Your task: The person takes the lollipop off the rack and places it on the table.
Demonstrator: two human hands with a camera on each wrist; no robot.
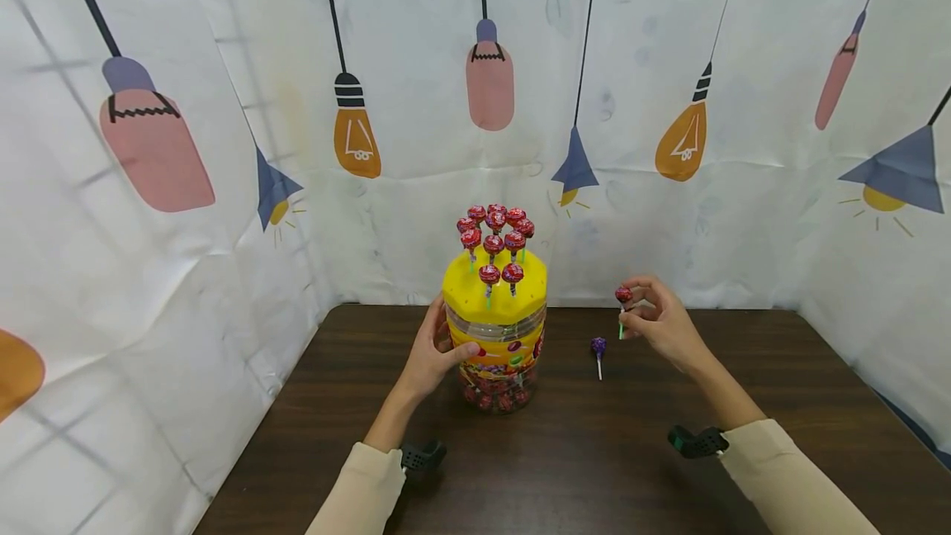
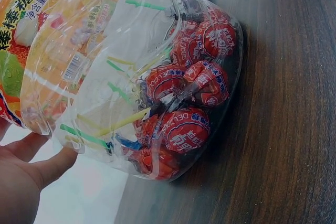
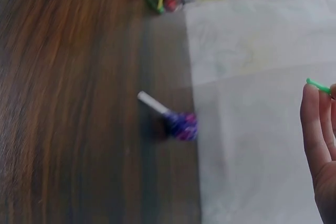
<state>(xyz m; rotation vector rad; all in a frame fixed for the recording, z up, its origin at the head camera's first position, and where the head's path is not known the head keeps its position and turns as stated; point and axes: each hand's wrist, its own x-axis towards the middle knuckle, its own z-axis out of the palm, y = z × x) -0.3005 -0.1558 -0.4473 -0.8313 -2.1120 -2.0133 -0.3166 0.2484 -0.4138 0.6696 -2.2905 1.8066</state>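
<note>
Right hand (image 1: 661, 324) pinching lollipop (image 1: 624, 295) by stick (image 1: 621, 331), long axis running near-vertical; jar (image 1: 496, 345) standing leftward, nearer far edge of table (image 1: 594, 452), left hand (image 1: 431, 357) clasping its side.

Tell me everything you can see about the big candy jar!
The jar stands upright on the dark table. Its body looks like clear plastic, with a closed yellow lid and a colourful label. Red-wrapped lollipops lie low inside, with green and yellow sticks. Other red lollipops stand up from the lid. The left hand holds its side.
</note>
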